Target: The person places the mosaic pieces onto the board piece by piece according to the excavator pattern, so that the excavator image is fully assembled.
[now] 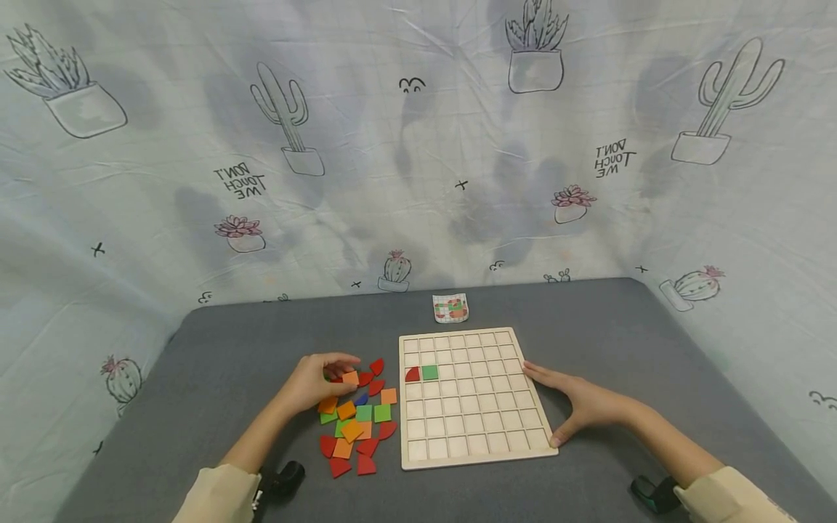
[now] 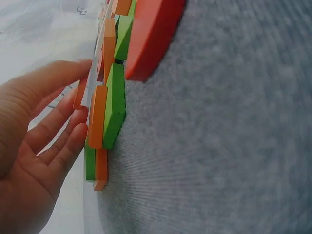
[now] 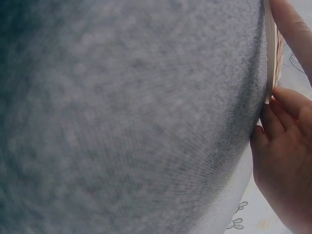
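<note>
My left hand (image 1: 314,379) pinches an orange square tile (image 1: 350,378) between thumb and fingertips, just over the heap of tiles; the left wrist view shows this orange tile (image 2: 80,93) edge-on at the fingers. A pale wooden grid board (image 1: 467,436) lies to the right of the heap. Within its grid sit a red quarter-circle tile (image 1: 413,374) and, beside it, a green square tile (image 1: 429,373). Against the board's right edge rests my right hand (image 1: 582,401), fingers extended along the side and thumb at the near corner. The right wrist view shows its fingers touching the board's edge (image 3: 269,53).
Loose red, orange and green tiles (image 1: 382,413) and a blue piece (image 1: 362,399) lie left of the board, some overlapping. A small card with a coloured grid pattern (image 1: 450,309) lies beyond the board on the grey tabletop (image 1: 588,319). A cactus-print cloth (image 1: 366,131) hangs behind.
</note>
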The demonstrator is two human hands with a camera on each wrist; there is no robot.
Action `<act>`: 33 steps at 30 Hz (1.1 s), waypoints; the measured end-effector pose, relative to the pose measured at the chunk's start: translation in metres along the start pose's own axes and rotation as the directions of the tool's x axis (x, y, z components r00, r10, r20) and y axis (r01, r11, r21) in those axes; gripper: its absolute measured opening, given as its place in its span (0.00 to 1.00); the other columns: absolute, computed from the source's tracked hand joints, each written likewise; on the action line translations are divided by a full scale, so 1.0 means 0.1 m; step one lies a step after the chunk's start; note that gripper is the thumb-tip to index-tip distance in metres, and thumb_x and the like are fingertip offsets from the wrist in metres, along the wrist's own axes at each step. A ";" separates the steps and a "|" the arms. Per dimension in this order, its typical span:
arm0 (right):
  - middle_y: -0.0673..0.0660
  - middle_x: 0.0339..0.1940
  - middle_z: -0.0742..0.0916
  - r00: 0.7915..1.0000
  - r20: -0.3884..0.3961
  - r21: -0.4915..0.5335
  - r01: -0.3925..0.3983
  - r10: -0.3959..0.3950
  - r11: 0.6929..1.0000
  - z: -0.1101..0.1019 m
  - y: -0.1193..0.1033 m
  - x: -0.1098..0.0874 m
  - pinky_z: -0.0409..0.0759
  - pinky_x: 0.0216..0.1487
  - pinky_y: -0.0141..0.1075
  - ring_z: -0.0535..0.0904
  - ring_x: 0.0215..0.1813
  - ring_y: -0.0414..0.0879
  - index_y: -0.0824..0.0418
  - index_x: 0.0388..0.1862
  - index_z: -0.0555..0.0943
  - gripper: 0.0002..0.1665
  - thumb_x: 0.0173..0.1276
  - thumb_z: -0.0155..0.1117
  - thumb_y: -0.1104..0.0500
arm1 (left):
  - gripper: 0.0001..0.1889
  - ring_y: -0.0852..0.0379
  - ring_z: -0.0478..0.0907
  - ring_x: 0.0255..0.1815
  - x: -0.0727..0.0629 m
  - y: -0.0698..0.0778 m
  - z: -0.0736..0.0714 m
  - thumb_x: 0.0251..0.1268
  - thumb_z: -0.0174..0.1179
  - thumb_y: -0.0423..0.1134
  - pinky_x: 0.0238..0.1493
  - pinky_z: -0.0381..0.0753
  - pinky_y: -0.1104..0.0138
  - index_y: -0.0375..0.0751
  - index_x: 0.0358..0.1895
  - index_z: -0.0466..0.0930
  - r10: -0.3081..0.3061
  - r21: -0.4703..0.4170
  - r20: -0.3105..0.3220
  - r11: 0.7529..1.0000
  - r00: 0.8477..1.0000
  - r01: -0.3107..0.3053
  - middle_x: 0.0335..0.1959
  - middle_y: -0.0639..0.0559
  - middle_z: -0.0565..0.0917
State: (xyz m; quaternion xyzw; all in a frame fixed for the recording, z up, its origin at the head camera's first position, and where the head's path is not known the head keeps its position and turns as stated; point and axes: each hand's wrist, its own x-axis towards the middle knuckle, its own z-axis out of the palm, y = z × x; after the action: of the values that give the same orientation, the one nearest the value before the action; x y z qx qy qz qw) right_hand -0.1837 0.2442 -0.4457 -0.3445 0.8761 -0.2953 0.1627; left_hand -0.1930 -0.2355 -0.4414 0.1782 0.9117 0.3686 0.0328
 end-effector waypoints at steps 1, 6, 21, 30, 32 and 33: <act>0.64 0.73 0.57 1.000 -0.001 -0.001 0.001 -0.001 1.000 0.00 0.00 0.00 0.63 0.63 0.49 0.54 0.69 0.66 0.61 0.73 0.52 0.68 0.38 0.75 0.38 | 0.20 0.60 0.78 0.33 0.00 0.00 0.00 0.51 0.69 0.44 0.35 0.78 0.71 0.43 0.49 0.81 -0.001 -0.007 -0.002 1.000 1.000 0.000 0.36 0.54 0.82; 0.65 0.72 0.57 1.000 -0.005 0.000 0.006 -0.006 1.000 0.01 0.00 -0.01 0.63 0.63 0.50 0.54 0.69 0.67 0.62 0.73 0.52 0.68 0.38 0.75 0.39 | 0.21 0.61 0.77 0.33 0.02 0.04 0.03 0.50 0.69 0.45 0.35 0.78 0.70 0.43 0.48 0.81 -0.015 -0.016 -0.026 1.000 1.000 0.015 0.36 0.54 0.83; 0.64 0.73 0.57 1.000 -0.009 -0.006 -0.003 0.003 1.000 0.03 0.01 0.00 0.62 0.62 0.54 0.54 0.69 0.66 0.61 0.73 0.52 0.68 0.38 0.75 0.38 | 0.20 0.56 0.80 0.39 0.26 0.34 0.31 0.50 0.69 0.43 0.39 0.79 0.69 0.43 0.49 0.81 0.058 -0.084 -0.008 0.995 0.998 -0.058 0.42 0.52 0.84; 0.63 0.73 0.57 1.000 -0.009 -0.008 0.001 -0.001 1.000 0.03 0.03 0.01 0.62 0.63 0.53 0.54 0.69 0.65 0.61 0.74 0.51 0.68 0.38 0.75 0.38 | 0.18 0.57 0.79 0.38 0.52 0.62 0.59 0.51 0.69 0.40 0.38 0.78 0.70 0.42 0.48 0.82 0.093 -0.134 0.040 0.987 0.995 -0.087 0.40 0.52 0.83; 0.63 0.73 0.58 1.000 -0.009 -0.004 0.000 0.000 1.000 0.02 0.03 0.01 0.62 0.63 0.51 0.54 0.69 0.65 0.61 0.74 0.52 0.68 0.38 0.75 0.38 | 0.18 0.57 0.80 0.38 0.58 0.68 0.66 0.50 0.69 0.38 0.39 0.79 0.70 0.41 0.47 0.82 0.119 -0.127 0.044 0.986 0.992 -0.112 0.40 0.51 0.84; 0.63 0.73 0.57 1.000 -0.009 -0.001 -0.001 0.001 1.000 0.02 0.03 0.01 0.62 0.63 0.51 0.54 0.69 0.65 0.60 0.74 0.52 0.68 0.38 0.75 0.38 | 0.18 0.57 0.80 0.37 0.61 0.70 0.69 0.50 0.69 0.38 0.39 0.79 0.70 0.40 0.46 0.82 0.129 -0.126 0.049 0.985 0.990 -0.122 0.40 0.51 0.84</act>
State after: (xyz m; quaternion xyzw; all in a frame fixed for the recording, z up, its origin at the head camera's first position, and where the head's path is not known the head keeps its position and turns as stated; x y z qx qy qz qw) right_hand -0.1846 0.2446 -0.4495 -0.3428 0.8771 -0.2964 0.1589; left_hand -0.2155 -0.1222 -0.4394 0.2434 0.8731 0.4199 0.0462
